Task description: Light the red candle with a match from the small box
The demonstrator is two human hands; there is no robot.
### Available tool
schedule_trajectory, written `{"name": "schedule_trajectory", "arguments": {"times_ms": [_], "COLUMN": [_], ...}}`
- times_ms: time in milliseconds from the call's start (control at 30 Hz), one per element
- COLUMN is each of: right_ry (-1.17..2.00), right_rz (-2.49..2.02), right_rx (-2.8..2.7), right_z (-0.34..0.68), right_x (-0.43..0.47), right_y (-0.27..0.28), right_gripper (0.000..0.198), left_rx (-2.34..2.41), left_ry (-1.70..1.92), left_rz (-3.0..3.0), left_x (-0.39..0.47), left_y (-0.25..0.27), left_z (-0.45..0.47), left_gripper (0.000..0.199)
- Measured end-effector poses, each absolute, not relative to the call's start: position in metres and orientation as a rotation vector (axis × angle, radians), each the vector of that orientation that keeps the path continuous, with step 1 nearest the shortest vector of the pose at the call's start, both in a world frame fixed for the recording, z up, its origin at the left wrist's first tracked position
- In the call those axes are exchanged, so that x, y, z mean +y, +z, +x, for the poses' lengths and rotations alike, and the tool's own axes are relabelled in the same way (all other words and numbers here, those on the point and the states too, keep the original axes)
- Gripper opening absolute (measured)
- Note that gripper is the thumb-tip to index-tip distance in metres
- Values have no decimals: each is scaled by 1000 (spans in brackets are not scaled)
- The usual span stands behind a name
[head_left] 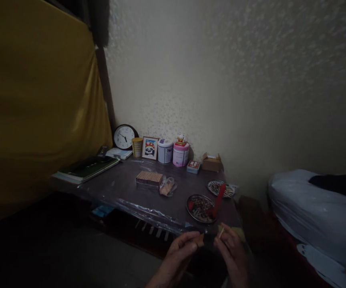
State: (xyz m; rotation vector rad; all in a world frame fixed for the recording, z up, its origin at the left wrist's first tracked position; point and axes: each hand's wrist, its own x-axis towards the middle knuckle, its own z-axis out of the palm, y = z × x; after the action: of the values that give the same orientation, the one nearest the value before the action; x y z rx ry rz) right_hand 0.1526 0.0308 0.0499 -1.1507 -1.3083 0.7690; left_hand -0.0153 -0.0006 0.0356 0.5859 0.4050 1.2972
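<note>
In front of the table's near edge, my left hand [183, 248] pinches a small brown piece of paper or card [201, 240]. My right hand [232, 248] is closed on a thin pale stick [221, 232], a short way to the right of that piece. Just beyond the hands, a round metal plate [188, 208] carries small dark and pale bits. A red spoon-like tool [220, 198] leans up out of it. Farther back, a second plate [210, 188] holds reddish bits and several pale sticks.
A row of small brown packets [149, 178] and a clear plastic bag [168, 187] lie mid-table. Along the wall stand a clock [125, 137], a yellow cup [137, 147], a framed panda picture [149, 148], two tubs [165, 152], a tin [193, 167] and a cardboard box [211, 163]. Books [85, 170] lie left.
</note>
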Motion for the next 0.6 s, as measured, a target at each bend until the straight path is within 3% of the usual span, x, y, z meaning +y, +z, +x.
{"name": "schedule_trajectory", "arguments": {"times_ms": [167,600], "right_ry": [872,626], "right_rz": [-1085,-1077], "right_rx": [-1265,-1257], "right_z": [151,146], "right_x": [28,32], "right_y": [49,56], "right_gripper": [36,22], "left_rx": [409,390], "left_ry": [1280,1267], "left_rz": [555,572], "left_x": [-2,3], "left_y": [40,36], "left_z": [-16,-12], "left_gripper": [30,31]}}
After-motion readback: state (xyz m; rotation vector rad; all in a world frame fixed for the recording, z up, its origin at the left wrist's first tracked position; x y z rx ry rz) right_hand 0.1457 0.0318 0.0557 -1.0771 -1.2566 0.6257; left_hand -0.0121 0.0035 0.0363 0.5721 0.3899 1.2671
